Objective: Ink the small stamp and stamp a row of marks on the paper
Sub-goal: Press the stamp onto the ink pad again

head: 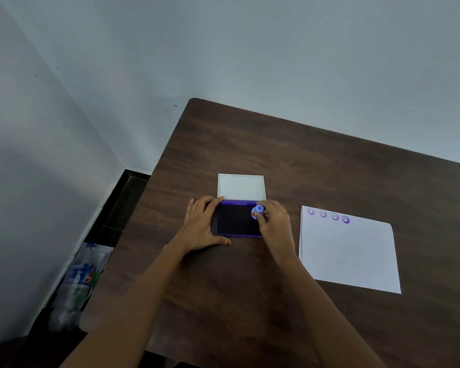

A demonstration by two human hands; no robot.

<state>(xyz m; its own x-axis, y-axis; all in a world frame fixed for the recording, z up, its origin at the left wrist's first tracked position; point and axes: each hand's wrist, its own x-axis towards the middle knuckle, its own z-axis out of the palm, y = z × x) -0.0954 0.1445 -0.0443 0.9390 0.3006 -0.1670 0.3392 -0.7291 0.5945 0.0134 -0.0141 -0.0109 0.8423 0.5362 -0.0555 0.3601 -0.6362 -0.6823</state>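
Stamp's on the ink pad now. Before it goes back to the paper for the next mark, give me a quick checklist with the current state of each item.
1. Small stamp gripped by the right hand: ok.
2. Stamp over the dark ink pad: ok, near its right far corner.
3. Stamp face fully inked: cannot tell, the face is hidden.
4. Pad steadied: ok, the left hand rests against its left side; the lid is open.
5. Room for the next mark: ok, four smiley marks run along the far edge of the paper, with bare paper to their right.
6. Path to the paper: ok, nothing in between.
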